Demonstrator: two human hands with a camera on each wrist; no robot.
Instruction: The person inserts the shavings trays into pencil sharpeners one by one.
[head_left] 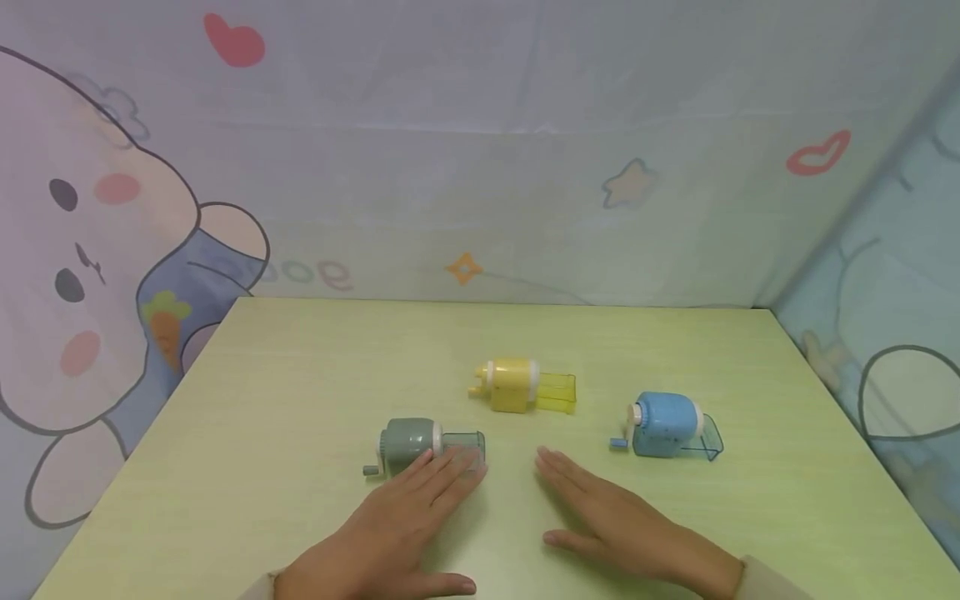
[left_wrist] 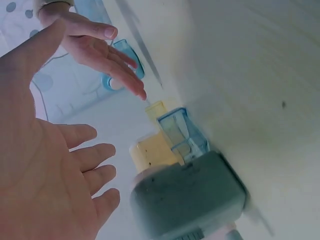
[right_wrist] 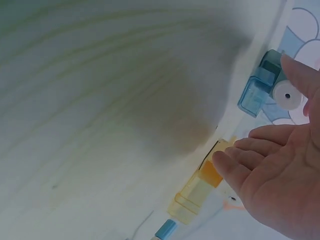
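Note:
Three hand-crank pencil sharpeners stand on the table. The green sharpener (head_left: 409, 440), with a clear drawer pulled out to the right, is nearest my left hand (head_left: 393, 521); in the head view those fingers overlap its drawer and lower body. Farther back is the yellow sharpener (head_left: 512, 385), its yellow drawer also out. To the right stands the blue sharpener (head_left: 666, 425) with its drawer out and crank toward the left. My right hand (head_left: 611, 518) has straight fingers, thumb apart, between the green and blue sharpeners. The left wrist view shows the green sharpener (left_wrist: 190, 195) beside the left palm, which holds nothing.
The pale yellow-green table (head_left: 315, 350) ends at a back edge against a hanging cloth (head_left: 420, 167) with printed hearts, stars and a cartoon animal. Another printed cloth (head_left: 915, 275) hangs along the right side.

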